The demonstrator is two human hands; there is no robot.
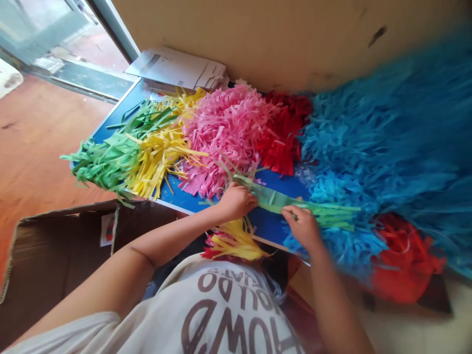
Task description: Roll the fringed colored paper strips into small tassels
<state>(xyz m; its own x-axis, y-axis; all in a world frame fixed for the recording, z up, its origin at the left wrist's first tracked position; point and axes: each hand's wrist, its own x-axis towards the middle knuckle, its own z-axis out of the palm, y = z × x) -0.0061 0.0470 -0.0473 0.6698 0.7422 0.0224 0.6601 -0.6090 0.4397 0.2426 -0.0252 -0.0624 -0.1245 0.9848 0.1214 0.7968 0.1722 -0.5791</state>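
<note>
A light green fringed paper strip [273, 199] stretches between my two hands over the blue table [275, 228]. My left hand [236, 200] is closed on its left part, where thin fringe ends stick out. Farther right, my right hand [303, 225] pinches the strip's lower edge, and bright green fringe [337, 215] fans out past the fingers over blue paper. A pink fringe pile [224, 132] lies just beyond my left hand. Below that hand, a yellow tassel bunch [239, 241] with some red hangs at the table's front edge.
Green fringe [106, 157], yellow fringe [158, 157] and red fringe [285, 132] lie along the table. A large blue fringe heap [383, 147] fills the right, with a red bundle [405, 263] before it. A paper stack [180, 71] sits behind; a cardboard box [62, 250] stands front left.
</note>
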